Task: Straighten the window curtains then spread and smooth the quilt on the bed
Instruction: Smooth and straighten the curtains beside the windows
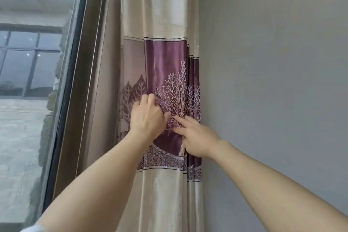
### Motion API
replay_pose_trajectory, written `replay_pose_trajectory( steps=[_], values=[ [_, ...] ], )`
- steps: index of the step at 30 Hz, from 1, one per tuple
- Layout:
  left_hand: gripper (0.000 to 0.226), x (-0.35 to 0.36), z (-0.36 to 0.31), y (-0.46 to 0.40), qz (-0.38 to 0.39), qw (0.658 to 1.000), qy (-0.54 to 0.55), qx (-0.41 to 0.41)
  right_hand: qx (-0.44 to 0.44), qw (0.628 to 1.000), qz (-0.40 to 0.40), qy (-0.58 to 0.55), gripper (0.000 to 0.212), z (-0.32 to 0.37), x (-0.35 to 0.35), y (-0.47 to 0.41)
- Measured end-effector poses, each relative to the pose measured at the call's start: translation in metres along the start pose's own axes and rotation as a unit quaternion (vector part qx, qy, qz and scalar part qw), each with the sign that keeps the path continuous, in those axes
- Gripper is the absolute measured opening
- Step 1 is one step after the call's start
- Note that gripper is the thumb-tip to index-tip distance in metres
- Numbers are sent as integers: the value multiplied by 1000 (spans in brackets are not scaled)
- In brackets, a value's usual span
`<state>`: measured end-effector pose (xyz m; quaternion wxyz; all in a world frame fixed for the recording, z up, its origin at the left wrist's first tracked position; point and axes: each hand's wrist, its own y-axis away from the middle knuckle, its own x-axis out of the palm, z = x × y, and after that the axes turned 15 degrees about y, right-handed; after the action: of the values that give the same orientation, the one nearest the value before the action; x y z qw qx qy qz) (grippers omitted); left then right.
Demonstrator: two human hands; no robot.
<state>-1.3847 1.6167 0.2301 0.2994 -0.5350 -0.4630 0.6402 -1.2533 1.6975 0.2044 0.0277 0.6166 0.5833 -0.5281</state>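
Note:
A cream curtain [163, 15] with a purple band of embroidered trees hangs gathered in folds between the window and the wall. My left hand [146, 117] lies on the purple band at its left fold, its fingertips curled into the cloth there. Just to the right and lower, my right hand [195, 137] touches the band with the index finger stretched out, while its other fingers reach round the curtain's right edge next to the wall. The bed and the quilt are out of view.
A dark window frame [75, 62] runs down the left, with a grey building and a concrete yard outside. A bare grey wall [273, 81] fills the right side, close behind the curtain's edge.

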Motion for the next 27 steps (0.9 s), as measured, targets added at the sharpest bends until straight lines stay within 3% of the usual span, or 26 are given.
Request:
replay_pose_trajectory(
  steps=[3, 9, 14, 18, 20, 23, 27],
  values=[
    [58, -22, -33, 21, -20, 1000, 13, 7, 5, 999, -5, -53, 48, -10, -36, 46],
    [33, -78, -114, 82, -30, 993, 107, 45, 59, 993, -30, -95, 40, -22, -105, 172],
    [8, -134, -204, 148, -55, 984, 155, 74, 147, 986, 1, -76, 34, -39, -157, 307],
    [15, -182, -288, 198, -88, 969, 204, 105, 243, 969, 26, -14, 33, -67, -213, 441],
    [19, -206, -334, 226, -66, 962, 241, 109, 286, 957, 49, 11, 36, -78, -239, 508],
    [28, -246, -423, 277, 29, 937, 329, 115, 344, 930, 130, 17, 40, -89, -282, 619],
    [39, -300, -550, 333, 180, 864, 442, 160, 441, 874, 204, 26, 39, -98, -336, 761]
  ],
)
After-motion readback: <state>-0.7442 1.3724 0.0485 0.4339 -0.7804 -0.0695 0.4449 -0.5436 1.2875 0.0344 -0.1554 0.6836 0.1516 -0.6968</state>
